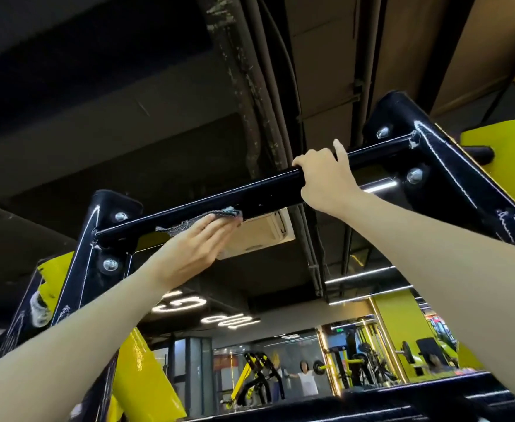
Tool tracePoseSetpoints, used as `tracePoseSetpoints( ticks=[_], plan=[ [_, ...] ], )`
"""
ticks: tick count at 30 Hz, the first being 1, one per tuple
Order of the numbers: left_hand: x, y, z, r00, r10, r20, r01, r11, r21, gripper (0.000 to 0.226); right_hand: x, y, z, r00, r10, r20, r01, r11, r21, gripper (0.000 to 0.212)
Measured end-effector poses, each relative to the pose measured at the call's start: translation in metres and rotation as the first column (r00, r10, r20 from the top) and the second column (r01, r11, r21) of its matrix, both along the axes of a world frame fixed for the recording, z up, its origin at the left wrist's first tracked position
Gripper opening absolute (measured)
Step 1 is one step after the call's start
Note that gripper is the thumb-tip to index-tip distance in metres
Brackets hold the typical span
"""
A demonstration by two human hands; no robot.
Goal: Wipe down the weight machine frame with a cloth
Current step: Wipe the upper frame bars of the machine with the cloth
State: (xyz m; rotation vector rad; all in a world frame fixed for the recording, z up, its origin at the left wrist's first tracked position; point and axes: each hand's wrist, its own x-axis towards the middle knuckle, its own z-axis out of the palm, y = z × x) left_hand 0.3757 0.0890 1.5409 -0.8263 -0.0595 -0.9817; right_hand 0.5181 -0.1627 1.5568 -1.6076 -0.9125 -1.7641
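One black crossbar (268, 190) of the weight machine frame runs overhead between two black end brackets (107, 226), each showing two bolts (414, 176) — four in all. The left hand (195, 248), fingers straight and flat, presses one grey cloth (201, 219) against the bar's underside, near the left bracket. The right hand (326, 181) curls round the bar, index finger raised. Bare bar lies between the two hands — and from the right hand to the right bracket.
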Motion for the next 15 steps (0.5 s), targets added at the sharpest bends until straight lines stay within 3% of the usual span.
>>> tracePoseSetpoints(
  ticks=[5, 10, 15],
  plan=[
    [0.054, -0.049, -0.004, 1.000, 0.011, 0.004, -0.011, 0.999, 0.031, 0.048, -0.004, 0.002, 0.002, 0.999, -0.026, -0.020, 0.026, 1.000, 0.012, 0.049],
    [0.021, -0.024, -0.002, 0.996, 0.068, 0.048, -0.073, 0.992, 0.102, 0.049, -0.005, 0.003, 0.001, 0.999, -0.035, -0.030, 0.035, 0.999, -0.005, 0.052],
    [0.038, -0.048, -0.003, 0.995, 0.100, 0.015, -0.100, 0.994, 0.049, 0.048, -0.008, 0.005, 0.000, 0.997, -0.067, -0.027, 0.067, 0.998, -0.004, 0.050]
  ],
)
